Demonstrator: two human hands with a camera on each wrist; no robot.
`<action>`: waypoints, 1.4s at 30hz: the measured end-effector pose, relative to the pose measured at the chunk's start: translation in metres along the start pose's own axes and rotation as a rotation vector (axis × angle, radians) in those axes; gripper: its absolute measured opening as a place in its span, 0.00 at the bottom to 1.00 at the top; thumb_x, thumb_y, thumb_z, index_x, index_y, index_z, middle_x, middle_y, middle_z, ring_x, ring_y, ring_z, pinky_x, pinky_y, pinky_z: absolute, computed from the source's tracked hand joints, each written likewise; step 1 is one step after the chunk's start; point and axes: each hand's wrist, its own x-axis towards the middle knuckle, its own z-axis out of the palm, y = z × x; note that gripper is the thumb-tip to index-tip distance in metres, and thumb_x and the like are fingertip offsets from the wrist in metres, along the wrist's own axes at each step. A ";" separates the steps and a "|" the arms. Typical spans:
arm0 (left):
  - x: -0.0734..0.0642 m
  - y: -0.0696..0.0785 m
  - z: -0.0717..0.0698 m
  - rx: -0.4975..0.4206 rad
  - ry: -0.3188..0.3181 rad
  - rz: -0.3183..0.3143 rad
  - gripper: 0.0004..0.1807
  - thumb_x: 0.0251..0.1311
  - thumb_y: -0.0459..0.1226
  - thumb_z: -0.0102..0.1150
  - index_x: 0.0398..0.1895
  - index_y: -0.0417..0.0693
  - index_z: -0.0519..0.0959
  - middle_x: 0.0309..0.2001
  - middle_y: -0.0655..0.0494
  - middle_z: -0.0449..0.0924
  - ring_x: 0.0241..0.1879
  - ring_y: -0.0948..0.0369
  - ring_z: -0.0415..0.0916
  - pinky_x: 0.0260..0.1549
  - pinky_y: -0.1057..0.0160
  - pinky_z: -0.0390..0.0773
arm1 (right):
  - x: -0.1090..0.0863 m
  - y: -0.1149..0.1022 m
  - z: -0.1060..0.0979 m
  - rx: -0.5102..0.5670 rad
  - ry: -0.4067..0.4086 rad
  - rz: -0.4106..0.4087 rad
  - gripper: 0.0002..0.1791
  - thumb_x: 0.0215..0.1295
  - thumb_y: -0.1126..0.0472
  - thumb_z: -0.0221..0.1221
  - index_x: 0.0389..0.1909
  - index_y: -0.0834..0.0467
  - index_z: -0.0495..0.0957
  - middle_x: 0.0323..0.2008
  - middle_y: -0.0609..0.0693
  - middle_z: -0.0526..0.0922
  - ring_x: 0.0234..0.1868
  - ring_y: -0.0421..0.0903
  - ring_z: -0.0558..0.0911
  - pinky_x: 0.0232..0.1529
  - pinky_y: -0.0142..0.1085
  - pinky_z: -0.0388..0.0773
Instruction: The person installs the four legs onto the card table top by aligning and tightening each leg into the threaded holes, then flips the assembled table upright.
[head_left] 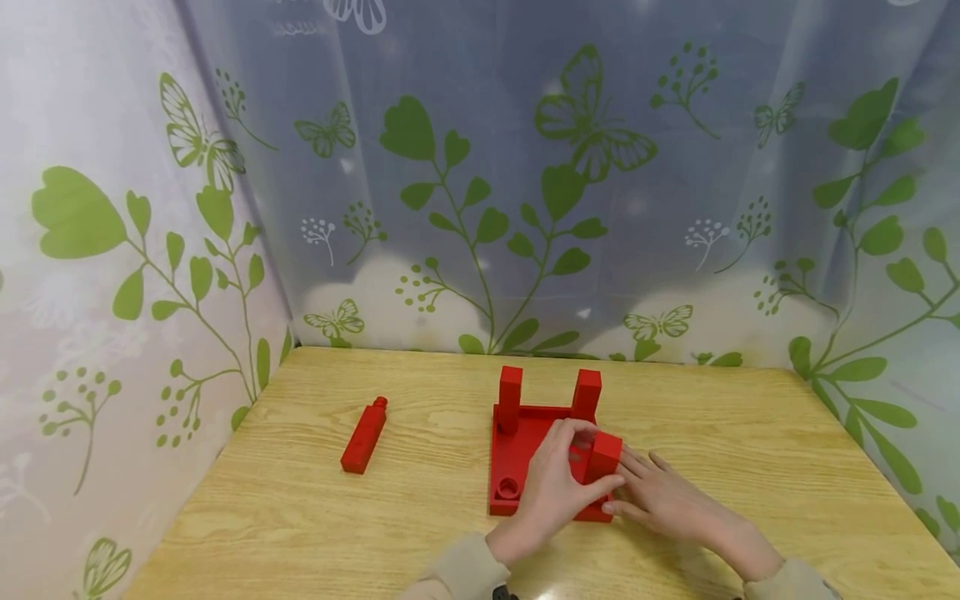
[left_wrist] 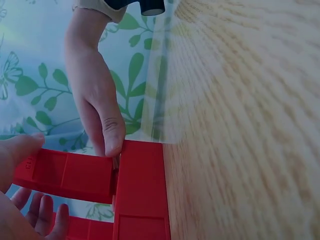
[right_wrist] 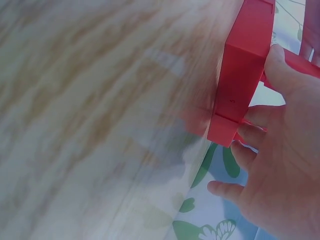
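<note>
A square red tray-like base (head_left: pixel 522 454) lies on the table with its rim up. My left hand (head_left: pixel 553 479) grips a square red leg (head_left: pixel 605 460) standing at the near right corner, the thumb in front and the fingers behind. In the left wrist view this leg (left_wrist: pixel 75 175) leans slightly, with a thin gap showing at its foot. My right hand (head_left: pixel 671 502) rests against the base's right side, fingers fairly straight, thumb at the corner. Two more red legs, far left (head_left: pixel 510 396) and far right (head_left: pixel 588 392), stand upright. The near left corner shows a round socket (head_left: pixel 507 488).
Left of the base, another red leg (head_left: pixel 365 437) lies on the wooden table (head_left: pixel 300 525), its knobbed end pointing away. Curtains (head_left: pixel 480 208) with green leaves and butterflies hang behind the table and at both sides.
</note>
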 end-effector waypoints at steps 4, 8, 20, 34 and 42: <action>0.000 -0.001 -0.001 -0.025 -0.014 -0.012 0.29 0.55 0.41 0.76 0.58 0.51 0.73 0.50 0.59 0.76 0.47 0.65 0.78 0.46 0.71 0.81 | 0.000 0.000 0.000 -0.007 -0.005 -0.002 0.41 0.72 0.38 0.55 0.74 0.63 0.64 0.74 0.65 0.63 0.73 0.69 0.63 0.65 0.73 0.58; 0.001 -0.002 -0.004 -0.083 -0.049 -0.022 0.28 0.57 0.37 0.75 0.60 0.50 0.73 0.51 0.59 0.78 0.50 0.66 0.78 0.47 0.72 0.80 | 0.000 -0.001 -0.001 -0.030 -0.008 -0.005 0.41 0.72 0.38 0.55 0.73 0.64 0.66 0.74 0.65 0.64 0.72 0.68 0.65 0.65 0.72 0.58; 0.009 -0.012 -0.021 -0.130 -0.333 0.078 0.27 0.70 0.28 0.57 0.71 0.50 0.66 0.63 0.51 0.76 0.63 0.60 0.75 0.60 0.67 0.75 | -0.002 -0.003 -0.002 -0.054 -0.016 -0.001 0.42 0.72 0.37 0.54 0.73 0.65 0.66 0.73 0.64 0.65 0.71 0.67 0.66 0.64 0.72 0.59; 0.009 -0.009 -0.019 -0.111 -0.236 0.087 0.30 0.66 0.37 0.65 0.70 0.47 0.68 0.64 0.56 0.75 0.63 0.60 0.74 0.60 0.60 0.77 | -0.001 0.000 0.001 -0.085 0.013 -0.029 0.41 0.72 0.37 0.55 0.72 0.64 0.68 0.72 0.63 0.67 0.70 0.66 0.68 0.63 0.72 0.62; 0.006 -0.004 -0.014 -0.072 -0.129 -0.026 0.31 0.57 0.46 0.75 0.62 0.53 0.74 0.55 0.64 0.79 0.54 0.66 0.77 0.53 0.63 0.80 | -0.002 0.000 0.000 -0.060 0.017 -0.031 0.40 0.72 0.38 0.55 0.72 0.64 0.68 0.72 0.63 0.67 0.70 0.67 0.67 0.63 0.73 0.61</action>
